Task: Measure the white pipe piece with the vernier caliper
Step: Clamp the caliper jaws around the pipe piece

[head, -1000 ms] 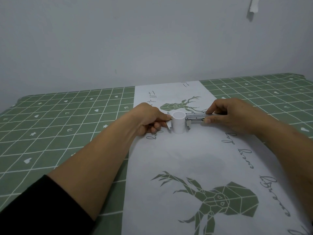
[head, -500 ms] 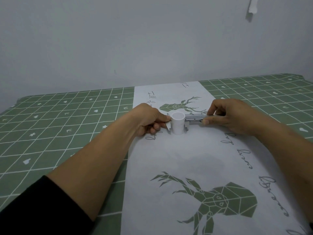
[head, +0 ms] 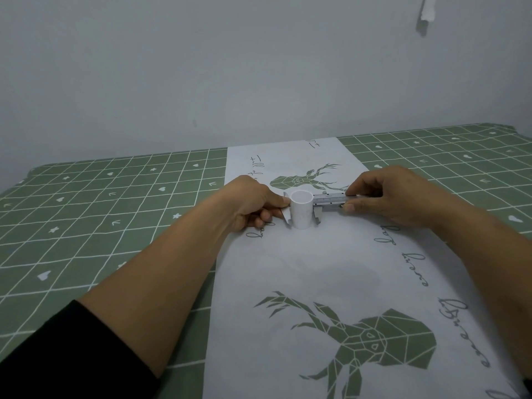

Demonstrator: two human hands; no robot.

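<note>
The white pipe piece (head: 301,210) stands upright on the white centre strip of the tablecloth (head: 302,254), its open end facing up; it is a short hollow tube, and the little of its inside that shows looks plain white with nothing in it. The vernier caliper (head: 322,201) lies across it horizontally, with 1 pointed measuring jaw just left of the pipe and the other just right of it, both close against the wall so the pipe sits between them; whether the metal actually touches the pipe on each side cannot be told. The left hand (head: 253,204) is curled into a loose fist, thumb tip pressed at the caliper's left end beside the pipe, the other fingers folded under and resting on the cloth. The right hand (head: 394,194) pinches the caliper's graduated beam between thumb below and forefinger above, the remaining fingers bent in behind. Both forearms reach in from the near edge, the left with a black sleeve (head: 57,358) pushed up. The cloth on either side is green with a white grid, and 2 green geometric deer heads are printed on the white strip. A grey wall (head: 201,67) rises behind the table.
</note>
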